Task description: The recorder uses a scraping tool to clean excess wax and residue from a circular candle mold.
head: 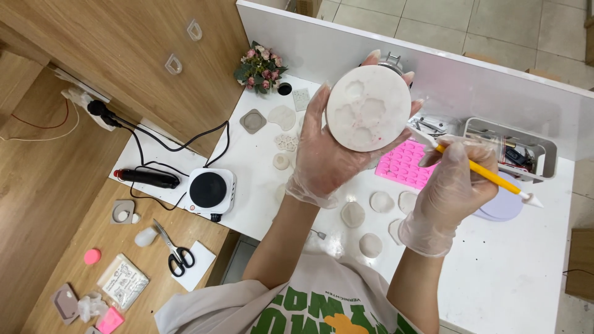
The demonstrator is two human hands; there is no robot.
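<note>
Gloved left grip (325, 154) clasps a round white dimpled mould (368, 108); right grip (455, 185) pinches a slim yellow tool (486, 175).

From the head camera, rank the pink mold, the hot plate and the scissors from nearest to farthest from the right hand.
Measured from the right hand, which holds a yellow tool:
1. Pink mold, on the white table just left of the hand, nearly touching it.
2. Hot plate, far to the left at the table's edge.
3. Scissors, farther left still, on the lower wooden surface.
</note>
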